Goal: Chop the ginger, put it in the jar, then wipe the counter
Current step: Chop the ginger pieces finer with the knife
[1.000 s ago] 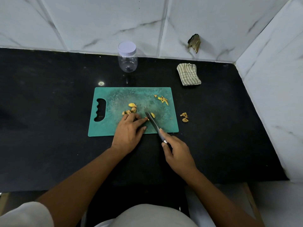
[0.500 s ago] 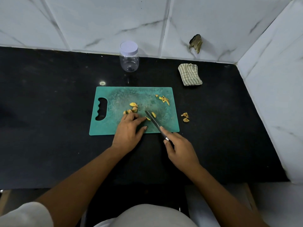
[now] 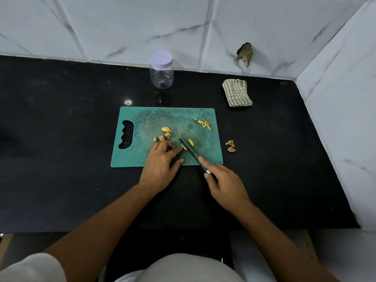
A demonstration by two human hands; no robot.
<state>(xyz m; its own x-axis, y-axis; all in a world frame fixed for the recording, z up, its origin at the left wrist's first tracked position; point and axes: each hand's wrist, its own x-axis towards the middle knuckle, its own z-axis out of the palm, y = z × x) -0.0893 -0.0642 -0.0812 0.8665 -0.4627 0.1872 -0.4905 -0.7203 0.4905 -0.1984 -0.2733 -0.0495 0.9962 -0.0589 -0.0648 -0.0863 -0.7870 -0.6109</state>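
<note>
- Right hand [image 3: 225, 184] is wrapped round the handle of the knife [image 3: 191, 152], index finger laid along the top. The blade runs off toward 10 o'clock from the hand and its tip is down on the board.
- Left hand [image 3: 160, 163] has its fingers curled, with the tips pinning a ginger piece [image 3: 184, 147] tight against the left side of the blade. The thumb sticks out toward the blade and stops just short of it.
- One cut slice [image 3: 190, 142] lies just on the other side of the blade.
- All this is on the near half of the teal cutting board [image 3: 142, 155], around its 6 o'clock edge. The handle slot is at 9 o'clock.
- More ginger chunks [image 3: 164, 134] sit right past the left fingertips. The chopped bits [image 3: 204, 124] are up in the 2 o'clock corner, close to the edge.
- A few stray pieces [image 3: 231, 146] are off the board on the black counter [image 3: 61, 139], just past the 3 o'clock edge.
- The jar [image 3: 161, 73] is at 12 o'clock from the board, lid on, back by the wall [image 3: 122, 27]. The striped cloth [image 3: 237, 92] is at about 1 o'clock.
- Room-wise, the counter runs wide toward 9 o'clock, while the 3 o'clock side ends at a side wall.
</note>
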